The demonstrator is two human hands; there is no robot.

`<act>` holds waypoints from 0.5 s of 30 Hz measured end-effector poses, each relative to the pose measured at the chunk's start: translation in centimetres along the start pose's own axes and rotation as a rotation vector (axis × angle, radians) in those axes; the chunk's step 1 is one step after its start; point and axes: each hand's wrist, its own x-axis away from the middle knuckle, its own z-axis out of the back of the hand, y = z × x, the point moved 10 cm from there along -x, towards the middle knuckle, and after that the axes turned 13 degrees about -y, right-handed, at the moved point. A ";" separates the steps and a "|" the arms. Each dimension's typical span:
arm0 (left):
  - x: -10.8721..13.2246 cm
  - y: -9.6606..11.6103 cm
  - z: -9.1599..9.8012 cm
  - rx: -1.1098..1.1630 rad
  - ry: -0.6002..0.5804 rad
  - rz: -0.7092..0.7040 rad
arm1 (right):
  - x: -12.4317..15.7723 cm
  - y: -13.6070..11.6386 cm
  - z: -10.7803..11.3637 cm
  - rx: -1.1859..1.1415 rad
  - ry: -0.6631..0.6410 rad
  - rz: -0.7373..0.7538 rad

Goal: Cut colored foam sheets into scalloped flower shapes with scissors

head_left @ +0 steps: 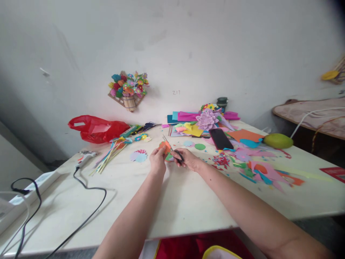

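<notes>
The left hand pinches a small orange piece of craft sheet, its grip closed on the lower edge and holding the piece just above the counter. The right hand has its grip closed through the dark handles of a pair of scissors, whose thin blades angle up and left and meet the orange piece. A scrap of green shows beneath it, between the two hands. Whether the blades are apart or together is too small to tell. The cutting looks partly done: the piece already has a rounded outline, but it is not yet free of the blades. Finished shapes lie near, with a pink and blue round to the left and a green disc to the right. Further left lie a bundle of thin sticks, a glue gun with its black cable and a red plastic bag. To the right are a dark phone, a purple paper flower on stacked coloured sheets and a spread of offcuts. A basket of paper flowers hangs on the wall. The counter directly under the hands is bare, so nothing crowds the cutting.
</notes>
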 end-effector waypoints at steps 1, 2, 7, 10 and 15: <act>0.1 0.0 0.0 0.004 0.006 -0.005 | 0.0 0.0 0.0 -0.001 0.004 0.004; 0.1 0.0 0.0 0.005 0.013 -0.011 | 0.0 0.0 0.0 -0.002 0.008 0.007; 0.4 0.0 0.1 0.005 0.062 -0.053 | 0.2 -0.5 -0.3 -0.004 0.029 0.025; 0.4 0.0 0.2 0.009 0.097 -0.084 | 0.4 -0.6 -0.5 -0.015 0.043 0.017; 0.4 -0.1 0.2 0.011 0.108 -0.111 | 0.3 -0.9 -0.8 -0.006 0.056 0.034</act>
